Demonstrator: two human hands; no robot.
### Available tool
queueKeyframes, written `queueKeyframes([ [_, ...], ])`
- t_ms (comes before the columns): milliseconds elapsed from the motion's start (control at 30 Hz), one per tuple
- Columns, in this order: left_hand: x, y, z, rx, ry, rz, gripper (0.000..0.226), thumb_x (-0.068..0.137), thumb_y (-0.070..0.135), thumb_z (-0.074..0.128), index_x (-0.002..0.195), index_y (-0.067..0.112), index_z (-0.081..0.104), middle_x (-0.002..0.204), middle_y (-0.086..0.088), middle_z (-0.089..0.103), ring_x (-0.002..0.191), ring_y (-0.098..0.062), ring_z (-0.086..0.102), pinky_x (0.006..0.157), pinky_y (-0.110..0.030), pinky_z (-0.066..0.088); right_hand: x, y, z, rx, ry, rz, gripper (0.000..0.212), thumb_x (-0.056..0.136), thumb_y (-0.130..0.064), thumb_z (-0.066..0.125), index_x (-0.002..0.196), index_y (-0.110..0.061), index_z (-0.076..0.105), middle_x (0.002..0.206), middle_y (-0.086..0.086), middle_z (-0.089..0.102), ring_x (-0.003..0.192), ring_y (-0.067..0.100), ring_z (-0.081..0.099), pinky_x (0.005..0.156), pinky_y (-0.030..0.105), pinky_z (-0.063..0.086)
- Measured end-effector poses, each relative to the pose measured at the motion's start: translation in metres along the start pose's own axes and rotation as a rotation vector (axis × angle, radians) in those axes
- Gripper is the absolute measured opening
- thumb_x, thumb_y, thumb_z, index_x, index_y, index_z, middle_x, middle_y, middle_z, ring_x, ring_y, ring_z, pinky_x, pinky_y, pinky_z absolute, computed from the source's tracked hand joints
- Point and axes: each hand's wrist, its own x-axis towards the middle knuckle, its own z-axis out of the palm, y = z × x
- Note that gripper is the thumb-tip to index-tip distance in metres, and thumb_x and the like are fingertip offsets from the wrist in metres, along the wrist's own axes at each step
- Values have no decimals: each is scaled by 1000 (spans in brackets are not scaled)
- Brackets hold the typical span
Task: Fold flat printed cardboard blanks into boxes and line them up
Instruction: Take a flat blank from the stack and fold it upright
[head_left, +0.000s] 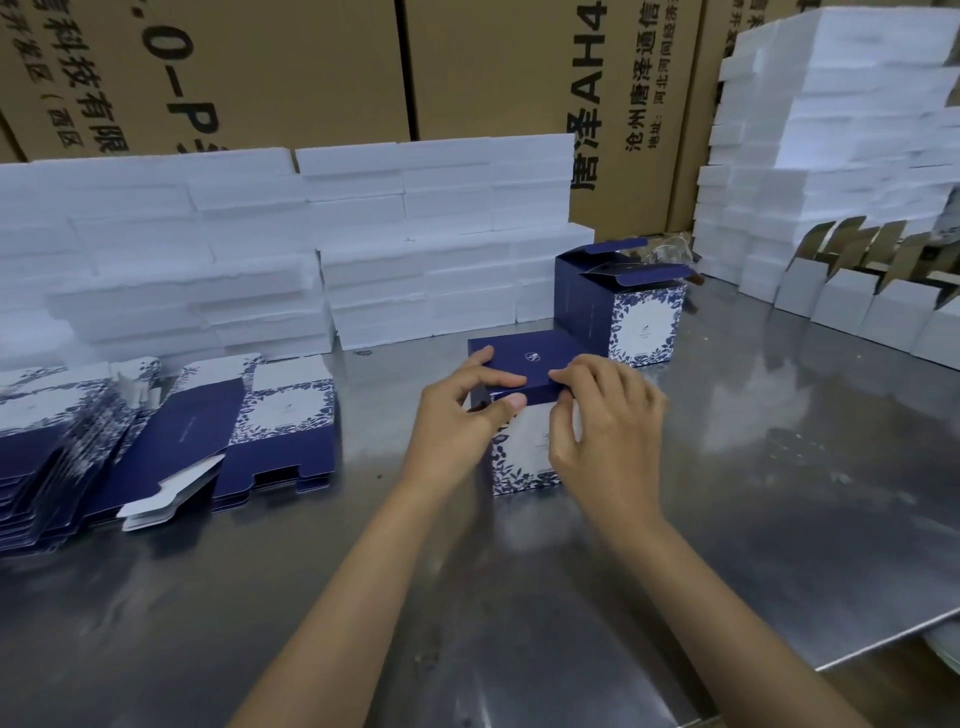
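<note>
A navy box with a white floral front (524, 457) stands on the steel table (519, 597) at the centre, its navy lid flap lying flat on top. My left hand (462, 415) pinches the lid's front left edge, fingers on top and thumb at the front. My right hand (602, 415) grips the lid's right front corner. Behind it to the right stands a second folded box (644, 322) with its top flaps open. A fanned pile of flat printed blanks (171, 436) lies at the left.
Stacks of white foam blocks (291, 249) line the back and rise at the right (841, 130). A row of open white cartons (872, 301) stands at the right. Large brown shipping cartons (291, 67) form the backdrop. The table's edge runs at the lower right.
</note>
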Motion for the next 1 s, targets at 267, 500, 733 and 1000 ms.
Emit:
queueKeyframes([
  [267, 31, 1, 99, 71, -184, 54, 26, 92, 13, 70, 116, 23, 75, 157, 0, 41, 136, 4, 40, 82, 6, 34, 16, 85, -13, -210, 79, 138, 24, 84, -15, 47, 106, -12, 57, 109, 5, 61, 109, 28, 54, 93, 47, 36],
  [500, 70, -7, 149, 107, -284, 63, 27, 94, 20, 68, 118, 30, 74, 156, 6, 42, 135, 1, 40, 113, -22, 33, 25, 144, -7, -305, 47, 165, 38, 81, -14, 48, 119, -10, 54, 130, 11, 57, 128, 30, 49, 100, 47, 32],
  [733, 104, -15, 169, 117, -313, 8, 30, 97, 20, 65, 123, 33, 70, 163, 3, 29, 149, -14, 29, 121, -42, 29, 35, 171, 19, -320, -95, 235, 59, 85, -5, 55, 143, -5, 45, 156, 12, 43, 154, 29, 27, 111, 51, 32],
  [1000, 118, -16, 182, 136, -284, -14, 35, 100, 16, 59, 132, 29, 65, 167, 1, 18, 151, -14, 24, 120, -37, 30, 42, 183, 37, -306, -196, 280, 79, 89, -3, 53, 160, -13, 22, 171, 6, 16, 158, 24, 10, 120, 54, 30],
])
